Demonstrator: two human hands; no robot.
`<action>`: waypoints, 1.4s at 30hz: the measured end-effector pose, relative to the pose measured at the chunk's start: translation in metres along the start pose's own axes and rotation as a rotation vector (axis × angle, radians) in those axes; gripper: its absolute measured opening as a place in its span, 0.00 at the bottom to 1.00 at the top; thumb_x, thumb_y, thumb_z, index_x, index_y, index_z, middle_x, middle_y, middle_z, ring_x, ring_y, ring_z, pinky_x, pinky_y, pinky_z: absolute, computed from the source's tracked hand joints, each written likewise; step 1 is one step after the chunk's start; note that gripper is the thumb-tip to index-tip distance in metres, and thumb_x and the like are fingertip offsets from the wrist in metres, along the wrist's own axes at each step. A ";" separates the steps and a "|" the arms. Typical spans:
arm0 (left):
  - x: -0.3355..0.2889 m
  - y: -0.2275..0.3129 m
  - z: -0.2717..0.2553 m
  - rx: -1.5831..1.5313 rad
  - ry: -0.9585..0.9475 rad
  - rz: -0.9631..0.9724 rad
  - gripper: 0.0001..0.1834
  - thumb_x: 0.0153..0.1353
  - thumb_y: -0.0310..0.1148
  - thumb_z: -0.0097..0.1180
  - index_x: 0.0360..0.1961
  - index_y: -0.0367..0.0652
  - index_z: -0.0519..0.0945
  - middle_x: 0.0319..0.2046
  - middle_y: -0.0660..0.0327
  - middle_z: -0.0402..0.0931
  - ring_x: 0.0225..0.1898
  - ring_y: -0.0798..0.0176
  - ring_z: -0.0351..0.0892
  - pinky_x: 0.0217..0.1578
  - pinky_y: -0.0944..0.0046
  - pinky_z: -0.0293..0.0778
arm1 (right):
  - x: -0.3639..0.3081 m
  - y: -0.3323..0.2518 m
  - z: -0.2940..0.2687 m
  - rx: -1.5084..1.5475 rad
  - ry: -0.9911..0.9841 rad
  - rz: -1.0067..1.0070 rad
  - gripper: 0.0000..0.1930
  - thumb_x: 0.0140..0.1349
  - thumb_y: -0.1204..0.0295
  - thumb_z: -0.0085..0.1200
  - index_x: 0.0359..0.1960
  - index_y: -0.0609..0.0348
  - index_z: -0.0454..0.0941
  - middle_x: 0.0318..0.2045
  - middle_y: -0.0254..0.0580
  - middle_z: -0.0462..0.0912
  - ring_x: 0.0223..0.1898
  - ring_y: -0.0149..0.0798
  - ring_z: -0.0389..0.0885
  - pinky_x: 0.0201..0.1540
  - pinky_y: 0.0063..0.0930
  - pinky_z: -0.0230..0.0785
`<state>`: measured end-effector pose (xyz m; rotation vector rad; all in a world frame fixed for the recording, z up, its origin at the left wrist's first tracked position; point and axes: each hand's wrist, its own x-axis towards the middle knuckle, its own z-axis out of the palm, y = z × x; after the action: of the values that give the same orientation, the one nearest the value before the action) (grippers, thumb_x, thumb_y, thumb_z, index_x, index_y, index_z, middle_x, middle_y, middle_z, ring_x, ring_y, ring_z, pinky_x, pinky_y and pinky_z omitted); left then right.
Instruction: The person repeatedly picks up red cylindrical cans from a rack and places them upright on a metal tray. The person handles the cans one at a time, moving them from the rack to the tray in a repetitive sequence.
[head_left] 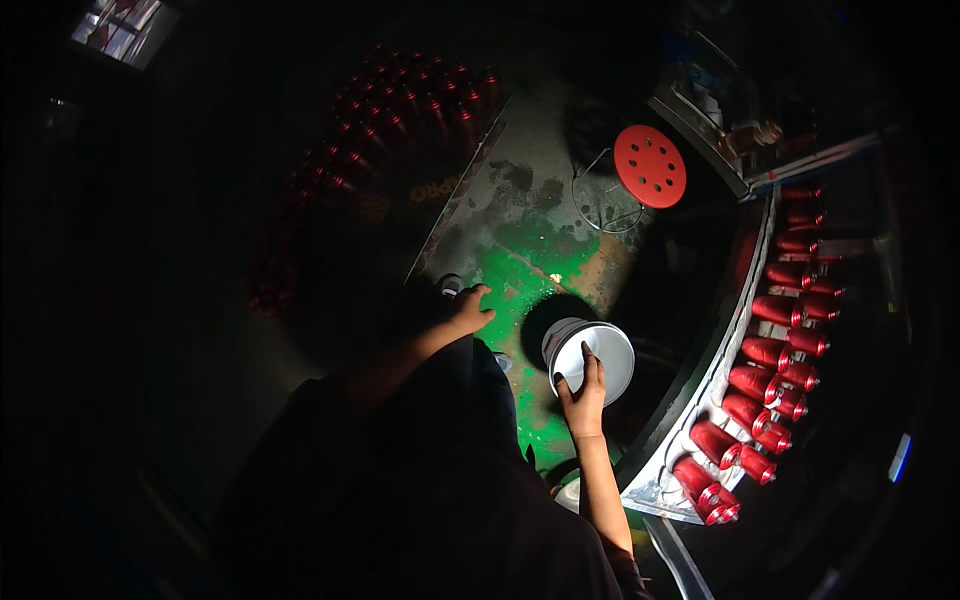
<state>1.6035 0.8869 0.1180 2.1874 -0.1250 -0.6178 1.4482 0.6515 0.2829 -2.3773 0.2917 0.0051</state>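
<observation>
My right hand (583, 402) is at the near rim of a white bucket (617, 362), its fingers reaching over the mouth and its thumb at the left side. The bucket's opening tilts toward me, and its inside looks bare. Left of it, my left hand (472, 310) is held out over the floor beside my leg, fingers apart and nothing seen in it. Green paint stains the floor (540, 245) around the bucket.
A red round stool (650, 167) with holes in its seat stands ahead. Along the right, a curved pale bench (664, 485) bears several red metallic cylinders (768, 352). Many more red pieces (400, 110) stand in the dark at the far left. Part of a pale container (568, 492) shows beside my right forearm.
</observation>
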 end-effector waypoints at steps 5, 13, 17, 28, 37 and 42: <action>-0.017 -0.109 -0.062 -0.045 0.295 0.076 0.26 0.52 0.38 0.67 0.52 0.39 0.80 0.44 0.45 0.83 0.46 0.44 0.83 0.48 0.49 0.79 | 0.068 -0.061 0.062 -0.052 -0.166 -0.111 0.38 0.53 0.75 0.65 0.68 0.62 0.63 0.59 0.64 0.71 0.59 0.66 0.73 0.61 0.47 0.70; 0.058 -0.277 -0.190 0.543 0.569 0.140 0.29 0.51 0.35 0.63 0.57 0.42 0.78 0.57 0.43 0.75 0.56 0.39 0.75 0.57 0.41 0.71 | 0.242 -0.135 0.192 -0.149 -0.247 -0.291 0.43 0.55 0.73 0.64 0.73 0.50 0.57 0.67 0.66 0.60 0.66 0.66 0.64 0.65 0.48 0.67; 0.095 -0.299 -0.258 0.251 0.585 -0.077 0.37 0.50 0.35 0.64 0.65 0.48 0.72 0.60 0.43 0.71 0.61 0.33 0.67 0.61 0.38 0.68 | 0.315 -0.136 0.243 -0.261 -0.208 -0.259 0.48 0.52 0.71 0.67 0.75 0.43 0.54 0.69 0.66 0.55 0.70 0.68 0.58 0.67 0.52 0.64; 0.241 -0.353 -0.331 0.205 0.754 -0.328 0.50 0.51 0.37 0.68 0.75 0.67 0.57 0.64 0.25 0.57 0.65 0.22 0.58 0.63 0.37 0.66 | 0.575 -0.142 0.373 -0.544 -0.173 -0.256 0.48 0.53 0.65 0.69 0.74 0.17 0.55 0.72 0.68 0.47 0.72 0.69 0.54 0.66 0.52 0.66; 0.334 -0.448 -0.315 0.439 1.030 -0.224 0.40 0.55 0.40 0.69 0.70 0.64 0.68 0.64 0.24 0.57 0.63 0.24 0.64 0.61 0.39 0.68 | 0.717 -0.060 0.509 -0.412 0.103 -0.438 0.45 0.44 0.65 0.75 0.68 0.25 0.68 0.66 0.63 0.57 0.61 0.65 0.68 0.65 0.48 0.67; 0.336 -0.484 -0.327 0.452 1.016 -0.180 0.36 0.59 0.45 0.68 0.68 0.56 0.70 0.66 0.49 0.67 0.63 0.35 0.62 0.62 0.42 0.65 | 0.741 -0.074 0.545 0.728 0.052 0.172 0.36 0.46 0.65 0.75 0.60 0.34 0.75 0.61 0.55 0.61 0.61 0.60 0.65 0.62 0.46 0.70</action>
<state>1.9930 1.3304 -0.2059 2.6992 0.5146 0.5299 2.2291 0.9171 -0.1311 -1.6277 0.4364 -0.0705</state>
